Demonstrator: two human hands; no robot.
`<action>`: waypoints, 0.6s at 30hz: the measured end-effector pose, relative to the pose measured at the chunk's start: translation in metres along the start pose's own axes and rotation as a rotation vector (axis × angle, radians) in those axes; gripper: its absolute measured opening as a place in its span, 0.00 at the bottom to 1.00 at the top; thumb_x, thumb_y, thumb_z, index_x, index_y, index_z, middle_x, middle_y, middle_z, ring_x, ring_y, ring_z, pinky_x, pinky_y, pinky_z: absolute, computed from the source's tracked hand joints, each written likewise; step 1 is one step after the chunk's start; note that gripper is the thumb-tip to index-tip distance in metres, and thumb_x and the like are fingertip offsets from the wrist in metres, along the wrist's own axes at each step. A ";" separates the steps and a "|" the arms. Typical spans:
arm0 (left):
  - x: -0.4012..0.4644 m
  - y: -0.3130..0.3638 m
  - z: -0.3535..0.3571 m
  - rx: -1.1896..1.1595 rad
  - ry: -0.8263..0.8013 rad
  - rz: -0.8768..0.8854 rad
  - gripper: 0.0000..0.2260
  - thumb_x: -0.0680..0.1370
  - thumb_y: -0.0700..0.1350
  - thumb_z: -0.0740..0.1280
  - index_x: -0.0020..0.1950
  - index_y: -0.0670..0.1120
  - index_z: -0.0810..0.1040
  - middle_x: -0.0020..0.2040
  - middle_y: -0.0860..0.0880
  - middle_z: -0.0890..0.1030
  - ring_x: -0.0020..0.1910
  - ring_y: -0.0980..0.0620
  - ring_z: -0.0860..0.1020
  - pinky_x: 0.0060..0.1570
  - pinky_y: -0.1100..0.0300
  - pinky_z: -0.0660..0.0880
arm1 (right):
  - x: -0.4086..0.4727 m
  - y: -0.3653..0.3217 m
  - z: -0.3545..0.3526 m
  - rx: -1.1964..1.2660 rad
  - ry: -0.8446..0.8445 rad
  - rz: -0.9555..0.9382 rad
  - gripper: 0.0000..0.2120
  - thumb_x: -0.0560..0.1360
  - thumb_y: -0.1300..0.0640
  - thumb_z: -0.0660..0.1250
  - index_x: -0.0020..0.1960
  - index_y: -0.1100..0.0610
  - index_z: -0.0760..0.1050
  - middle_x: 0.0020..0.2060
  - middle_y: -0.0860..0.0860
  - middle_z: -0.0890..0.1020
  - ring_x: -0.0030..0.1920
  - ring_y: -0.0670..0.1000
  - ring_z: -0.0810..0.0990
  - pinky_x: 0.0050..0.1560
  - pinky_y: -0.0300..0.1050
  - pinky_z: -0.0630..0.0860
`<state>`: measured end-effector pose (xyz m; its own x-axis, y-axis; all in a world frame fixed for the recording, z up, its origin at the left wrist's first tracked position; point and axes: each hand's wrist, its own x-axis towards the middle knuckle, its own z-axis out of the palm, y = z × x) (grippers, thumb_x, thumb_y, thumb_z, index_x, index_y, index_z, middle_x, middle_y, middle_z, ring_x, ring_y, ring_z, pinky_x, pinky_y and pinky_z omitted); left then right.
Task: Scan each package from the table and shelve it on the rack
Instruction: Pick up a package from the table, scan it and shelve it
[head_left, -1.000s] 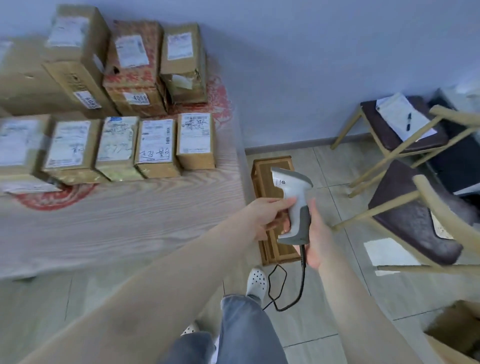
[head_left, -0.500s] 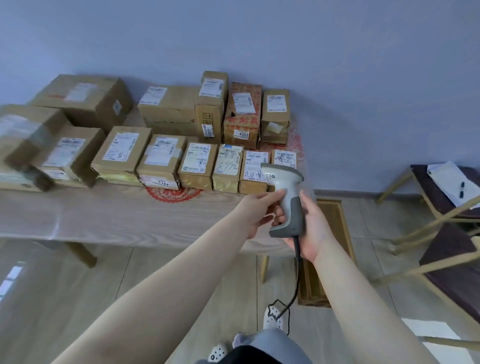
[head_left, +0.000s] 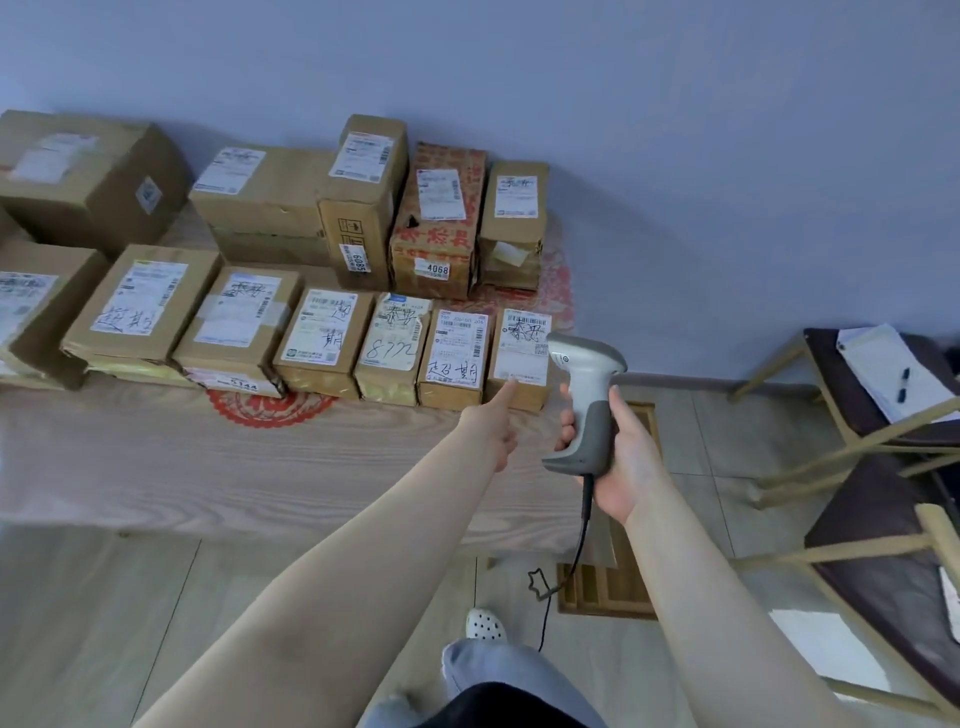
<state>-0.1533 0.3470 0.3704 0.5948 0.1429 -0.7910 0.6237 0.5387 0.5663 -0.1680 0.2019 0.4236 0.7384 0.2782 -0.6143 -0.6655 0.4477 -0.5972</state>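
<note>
Several brown cardboard packages with white labels lie in two rows on the wooden table (head_left: 218, 467). The rightmost front package (head_left: 519, 358) sits at the table's right end. My left hand (head_left: 493, 421) stretches toward it, a straight finger touching its near edge. My right hand (head_left: 618, 457) grips the grey handle of a white barcode scanner (head_left: 587, 384), held upright just right of that package, its cable hanging to the floor. The rack is out of view.
A red paper cutting (head_left: 270, 405) lies on the table under the packages. A low wooden box (head_left: 608, 587) stands on the floor by the table's right end. Wooden chairs (head_left: 883, 415) with dark cushions stand at the right, one carrying paper and a pen.
The view has swung left and up onto the table. My left hand has let go of the scanner and reached out to the rightmost front package. My right hand keeps the scanner.
</note>
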 end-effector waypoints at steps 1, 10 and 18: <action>0.009 0.001 0.010 -0.026 0.030 -0.010 0.33 0.79 0.59 0.66 0.75 0.37 0.66 0.55 0.44 0.70 0.53 0.47 0.69 0.69 0.48 0.69 | 0.007 -0.006 -0.006 -0.004 0.002 0.009 0.25 0.81 0.41 0.57 0.62 0.60 0.78 0.34 0.52 0.79 0.32 0.47 0.77 0.43 0.42 0.75; 0.065 0.006 0.054 -0.099 0.418 -0.132 0.38 0.70 0.70 0.68 0.66 0.41 0.72 0.56 0.46 0.75 0.50 0.44 0.76 0.45 0.53 0.73 | 0.049 -0.033 -0.041 -0.045 -0.007 0.126 0.24 0.80 0.42 0.60 0.63 0.59 0.78 0.36 0.54 0.79 0.34 0.48 0.77 0.44 0.43 0.75; 0.069 -0.014 0.070 -0.445 0.513 -0.035 0.48 0.68 0.59 0.78 0.80 0.51 0.55 0.77 0.43 0.65 0.70 0.36 0.70 0.65 0.66 0.61 | 0.060 -0.043 -0.051 -0.055 -0.015 0.184 0.24 0.79 0.40 0.60 0.63 0.58 0.79 0.36 0.54 0.79 0.33 0.48 0.77 0.43 0.42 0.75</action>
<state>-0.0862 0.2911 0.3241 0.1938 0.4352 -0.8792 0.3047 0.8252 0.4756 -0.1010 0.1557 0.3861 0.6046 0.3637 -0.7086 -0.7944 0.3406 -0.5029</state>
